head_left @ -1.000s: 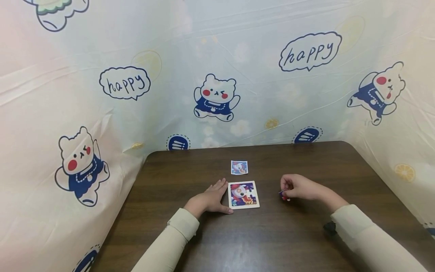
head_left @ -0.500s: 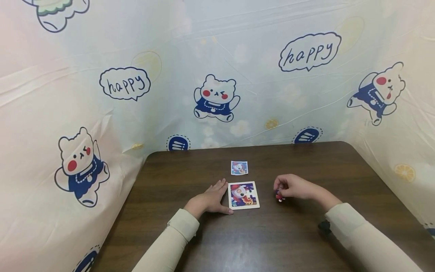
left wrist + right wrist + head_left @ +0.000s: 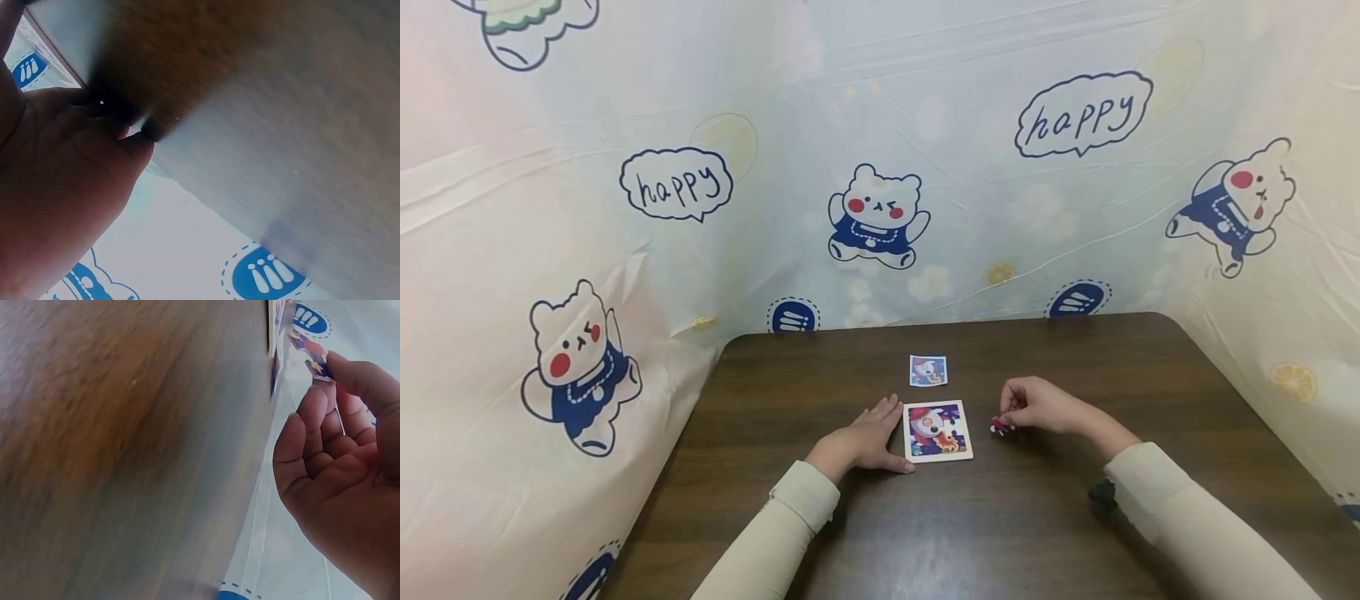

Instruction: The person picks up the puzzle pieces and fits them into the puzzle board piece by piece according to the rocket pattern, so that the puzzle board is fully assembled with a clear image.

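A square jigsaw puzzle (image 3: 929,427) in a white frame lies flat at mid-table, with a cartoon picture and a pale gap on its right side. My left hand (image 3: 867,442) rests on the table with fingers spread, its fingertips and thumb at the frame's left edge. To the right of the puzzle, my right hand (image 3: 1043,406) pinches a purple and red puzzle piece (image 3: 998,427) between thumb and fingers, apart from the frame. In the right wrist view the piece (image 3: 319,367) shows a notched outline and a yellow star shape.
A small picture card (image 3: 928,372) with a similar cartoon lies just beyond the puzzle. The dark wooden table (image 3: 955,533) has rounded far corners. Printed curtains (image 3: 970,200) surround it at the back and sides.
My right hand has moved left toward the puzzle, and the piece has turned in its fingers. My left hand, the puzzle and the card have stayed in place.
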The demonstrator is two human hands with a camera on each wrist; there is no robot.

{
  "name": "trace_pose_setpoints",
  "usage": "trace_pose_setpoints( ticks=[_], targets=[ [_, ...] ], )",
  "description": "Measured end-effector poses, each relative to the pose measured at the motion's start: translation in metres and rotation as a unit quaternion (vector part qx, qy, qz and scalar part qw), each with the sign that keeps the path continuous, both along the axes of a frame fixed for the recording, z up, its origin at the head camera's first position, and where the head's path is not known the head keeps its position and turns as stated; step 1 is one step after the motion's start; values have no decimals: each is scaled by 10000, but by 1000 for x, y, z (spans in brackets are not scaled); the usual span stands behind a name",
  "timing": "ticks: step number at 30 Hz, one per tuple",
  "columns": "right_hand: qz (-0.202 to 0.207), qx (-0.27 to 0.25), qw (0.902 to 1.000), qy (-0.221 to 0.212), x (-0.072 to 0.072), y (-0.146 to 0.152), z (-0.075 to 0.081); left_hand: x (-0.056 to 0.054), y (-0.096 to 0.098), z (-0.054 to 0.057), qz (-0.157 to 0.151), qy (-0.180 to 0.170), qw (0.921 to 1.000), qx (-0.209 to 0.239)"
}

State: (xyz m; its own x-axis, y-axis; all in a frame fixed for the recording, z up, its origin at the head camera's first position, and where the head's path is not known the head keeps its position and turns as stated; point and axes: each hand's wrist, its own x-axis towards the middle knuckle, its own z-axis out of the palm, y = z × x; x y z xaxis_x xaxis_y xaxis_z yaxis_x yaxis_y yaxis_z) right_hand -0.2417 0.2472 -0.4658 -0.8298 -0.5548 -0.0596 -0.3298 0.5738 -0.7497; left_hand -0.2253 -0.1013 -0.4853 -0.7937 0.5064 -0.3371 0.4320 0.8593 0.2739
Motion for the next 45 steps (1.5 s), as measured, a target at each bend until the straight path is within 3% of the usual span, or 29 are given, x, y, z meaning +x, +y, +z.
trace_pose_setpoints(
  ticks=[16, 26, 33, 45],
  targets=[
    [-362, -69, 9993, -107, -11, -31, -3, 1, 1, 1, 56, -36, 10000, 27],
    [-589, -181, 9966, -548, -16, -50, -6, -1, 0, -5, 109, -62, 9999, -29],
    [-539, -235, 9971, -477, -18, -62, -11, 0, 1, 0, 92, -61, 9999, -24],
    [-764, -117, 9942, -752, -18, -77, -16, 0, 1, 1, 126, -79, 9998, -90]
  ],
)
